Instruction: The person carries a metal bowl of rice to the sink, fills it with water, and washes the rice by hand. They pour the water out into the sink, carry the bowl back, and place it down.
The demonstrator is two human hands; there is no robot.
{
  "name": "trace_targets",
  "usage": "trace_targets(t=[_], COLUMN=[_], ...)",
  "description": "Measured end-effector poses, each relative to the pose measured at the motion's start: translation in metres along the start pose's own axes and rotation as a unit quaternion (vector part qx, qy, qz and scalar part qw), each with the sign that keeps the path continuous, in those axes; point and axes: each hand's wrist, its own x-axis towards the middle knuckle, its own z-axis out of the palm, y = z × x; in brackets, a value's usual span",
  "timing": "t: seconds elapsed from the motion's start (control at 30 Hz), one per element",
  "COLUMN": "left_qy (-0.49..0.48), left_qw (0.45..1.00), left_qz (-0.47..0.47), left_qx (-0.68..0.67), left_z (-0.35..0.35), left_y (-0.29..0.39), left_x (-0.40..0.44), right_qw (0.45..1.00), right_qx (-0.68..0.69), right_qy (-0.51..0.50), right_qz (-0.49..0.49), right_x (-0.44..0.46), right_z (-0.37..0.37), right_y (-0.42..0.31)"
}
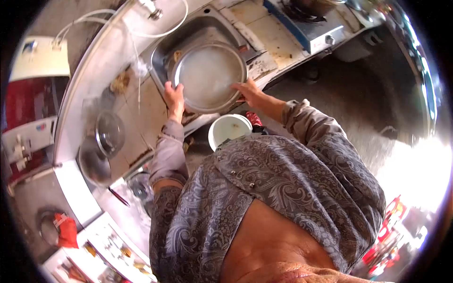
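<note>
A round, shallow metal basin (207,106) with cloudy, whitish contents is between my two hands, partly over the steel sink (163,49) and its front edge. My left hand (175,98) grips the rim on the near left side, thumb up. On the right, my right hand (252,93) is closed on the opposite rim, its thumb reaching over the edge and its fingers hidden below. Below the basin, close to my body, stands a white bucket (213,134).
A gas stove (314,28) with a dark pan (309,7) stands at the upper right. Metal bowls (109,133) lie on the tiled counter to the left. A white hose (174,29) loops above the sink. A red-handled knife-like item (119,197) lies lower left.
</note>
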Motion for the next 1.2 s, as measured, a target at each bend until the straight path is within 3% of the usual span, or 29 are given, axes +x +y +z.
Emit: trace_targets(t=[0.13, 0.17, 0.27, 0.33, 0.43, 0.5, 0.53, 0.57, 0.63, 0.67, 0.7, 0.73, 0.8, 0.9, 1.0, 1.1, 1.2], left_qy=[0.021, 0.036, 0.024, 0.020, 0.070, 0.056, 0.031, 0.081, 0.075, 0.067, 0.069, 0.018, 0.007, -0.049, -0.161, -0.193, -0.269], left_qw=[0.997, 0.999, 0.994, 0.993, 0.982, 0.972, 0.968, 0.979, 0.985, 0.977, 0.984, 0.989, 0.986, 0.989, 0.966, 0.972, 0.936], left_qz=[-0.033, -0.028, -0.058, -0.081, -0.107, -0.128, -0.096, -0.088, -0.075, -0.067, -0.065, -0.056, -0.053, 0.021, 0.033, 0.121, 0.204], left_qx=[-0.063, -0.024, -0.094, -0.085, -0.140, -0.190, -0.228, -0.164, -0.140, -0.191, -0.148, -0.134, -0.159, -0.138, -0.197, -0.051, -0.100], left_z=[-0.005, -0.004, -0.001, -0.008, 0.004, -0.010, -0.012, -0.016, -0.028, -0.034, -0.034, -0.041, -0.038, -0.028, -0.013, 0.017, 0.075], left_y=[0.020, 0.021, -0.004, -0.012, 0.004, 0.043, 0.038, 0.052, 0.055, 0.061, 0.098, 0.109, 0.128, 0.145, 0.178, 0.218, 0.221], left_x=[-0.022, -0.025, -0.026, -0.036, -0.051, -0.069, -0.067, -0.074, -0.070, -0.073, -0.088, -0.085, -0.101, -0.109, -0.137, -0.177, -0.195], right_qw=[0.999, 0.994, 0.994, 0.996, 0.993, 0.981, 0.981, 0.981, 0.988, 0.992, 0.994, 0.996, 0.995, 0.992, 0.982, 0.968, 0.948], right_qx=[-0.050, -0.105, -0.112, -0.060, -0.060, -0.179, -0.181, -0.184, -0.137, -0.096, -0.073, -0.049, -0.030, 0.020, 0.019, 0.112, 0.186], right_qy=[-0.017, -0.012, 0.008, -0.024, 0.023, 0.073, 0.066, 0.058, 0.046, 0.019, 0.024, 0.028, 0.046, 0.072, 0.144, 0.153, 0.164], right_qz=[0.009, -0.019, -0.007, 0.053, 0.095, 0.030, 0.011, -0.009, -0.050, -0.076, -0.073, -0.069, -0.079, -0.100, -0.122, -0.161, -0.201], right_x=[-0.018, -0.015, -0.003, 0.013, 0.020, 0.016, 0.014, 0.010, -0.030, -0.042, -0.063, -0.090, -0.110, -0.135, -0.144, -0.213, -0.270], right_z=[0.000, -0.003, -0.004, -0.009, -0.020, -0.007, -0.008, -0.009, -0.001, -0.004, -0.012, -0.013, -0.020, -0.040, -0.072, -0.114, -0.169], right_y=[-0.016, -0.015, -0.002, 0.018, 0.018, 0.031, 0.024, 0.017, -0.009, -0.013, -0.027, -0.041, -0.027, -0.014, 0.014, 0.023, 0.043])
